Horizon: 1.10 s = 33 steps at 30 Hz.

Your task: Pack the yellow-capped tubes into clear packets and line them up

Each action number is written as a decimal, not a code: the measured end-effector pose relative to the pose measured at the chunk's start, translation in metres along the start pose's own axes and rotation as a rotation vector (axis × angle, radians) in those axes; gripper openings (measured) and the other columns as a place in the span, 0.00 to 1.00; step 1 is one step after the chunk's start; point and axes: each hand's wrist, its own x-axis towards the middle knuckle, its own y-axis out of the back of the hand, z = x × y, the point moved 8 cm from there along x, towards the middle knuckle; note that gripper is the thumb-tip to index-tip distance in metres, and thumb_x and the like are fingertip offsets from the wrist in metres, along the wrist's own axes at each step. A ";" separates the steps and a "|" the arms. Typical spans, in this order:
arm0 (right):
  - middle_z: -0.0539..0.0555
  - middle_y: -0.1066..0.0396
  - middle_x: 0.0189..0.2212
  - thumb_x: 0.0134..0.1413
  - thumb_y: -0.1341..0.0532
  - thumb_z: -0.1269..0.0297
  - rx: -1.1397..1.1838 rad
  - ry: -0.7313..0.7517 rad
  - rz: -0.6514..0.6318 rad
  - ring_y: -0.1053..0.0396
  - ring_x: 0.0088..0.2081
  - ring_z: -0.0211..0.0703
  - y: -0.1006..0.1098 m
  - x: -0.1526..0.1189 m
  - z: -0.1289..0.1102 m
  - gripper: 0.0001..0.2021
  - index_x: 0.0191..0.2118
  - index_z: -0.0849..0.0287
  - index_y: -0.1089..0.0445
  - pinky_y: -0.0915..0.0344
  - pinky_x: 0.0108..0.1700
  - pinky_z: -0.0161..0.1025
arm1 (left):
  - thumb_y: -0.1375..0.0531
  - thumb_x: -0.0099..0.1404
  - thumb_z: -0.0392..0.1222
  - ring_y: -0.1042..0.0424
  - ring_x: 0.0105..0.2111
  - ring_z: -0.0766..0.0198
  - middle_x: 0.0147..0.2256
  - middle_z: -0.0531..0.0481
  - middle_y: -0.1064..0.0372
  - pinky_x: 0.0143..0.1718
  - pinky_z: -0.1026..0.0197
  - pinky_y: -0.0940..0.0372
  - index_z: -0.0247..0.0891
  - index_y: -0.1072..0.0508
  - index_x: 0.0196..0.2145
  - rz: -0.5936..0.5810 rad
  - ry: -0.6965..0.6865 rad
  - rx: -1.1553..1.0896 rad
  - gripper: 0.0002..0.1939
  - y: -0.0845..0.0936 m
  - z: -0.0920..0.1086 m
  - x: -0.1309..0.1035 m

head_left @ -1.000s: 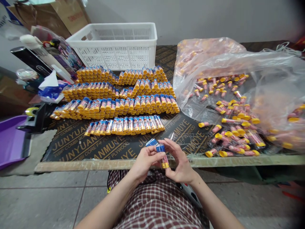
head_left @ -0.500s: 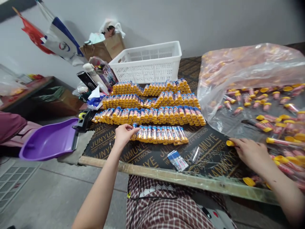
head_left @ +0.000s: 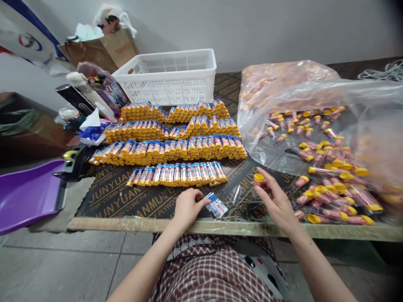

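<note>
My left hand (head_left: pixel 190 208) is at the left edge of a small stack of printed labels (head_left: pixel 217 207), its fingers curled and its thumb and fingertips pinching at the top label. Between the thumb and fingers of my right hand (head_left: pixel 276 199) is a small clear tube with a yellow cap (head_left: pixel 258 178), cap upward. A few clear plastic sleeves (head_left: pixel 236 194) lie between the two hands. Beyond them stands the nearest row of labelled tubes (head_left: pixel 176 173), yellow ends facing me.
Longer stacked rows of labelled tubes (head_left: pixel 170 150) lie farther back, before a white plastic crate (head_left: pixel 170 86). Loose yellow-capped tubes (head_left: pixel 333 188) spread at right beside a large clear bag (head_left: pixel 283 79). A purple dustpan (head_left: pixel 28 195), bottles and a paper bag (head_left: pixel 118 48) are at left.
My left hand has left the nearest tube row and come down to the labels. My right hand has brought a yellow-capped tube inward from the loose pile. The view has turned right.
</note>
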 end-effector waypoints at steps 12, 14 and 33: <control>0.53 0.30 0.41 0.54 0.39 0.59 0.332 -0.134 0.016 0.30 0.39 0.42 -0.020 -0.029 -0.003 0.17 0.48 0.52 0.40 0.34 0.43 0.40 | 0.34 0.52 0.49 0.35 0.26 0.65 0.26 0.53 0.32 0.26 0.65 0.50 0.39 0.31 0.26 -0.052 0.131 0.216 0.12 -0.017 -0.008 -0.006; 0.53 0.30 0.42 0.55 0.40 0.59 0.347 -0.137 0.002 0.30 0.41 0.42 -0.023 -0.031 -0.003 0.21 0.53 0.50 0.43 0.34 0.46 0.42 | 0.34 0.52 0.46 0.35 0.26 0.65 0.25 0.54 0.32 0.26 0.65 0.51 0.39 0.32 0.25 -0.075 0.141 0.218 0.11 -0.020 -0.008 -0.007; 0.55 0.30 0.43 0.54 0.40 0.62 0.259 -0.127 -0.081 0.30 0.41 0.44 -0.038 -0.041 0.000 0.07 0.40 0.55 0.33 0.33 0.44 0.42 | 0.46 0.65 0.40 0.31 0.33 0.59 0.30 0.47 0.29 0.32 0.61 0.44 0.38 0.25 0.31 -0.116 -0.118 0.515 0.11 -0.030 0.015 -0.010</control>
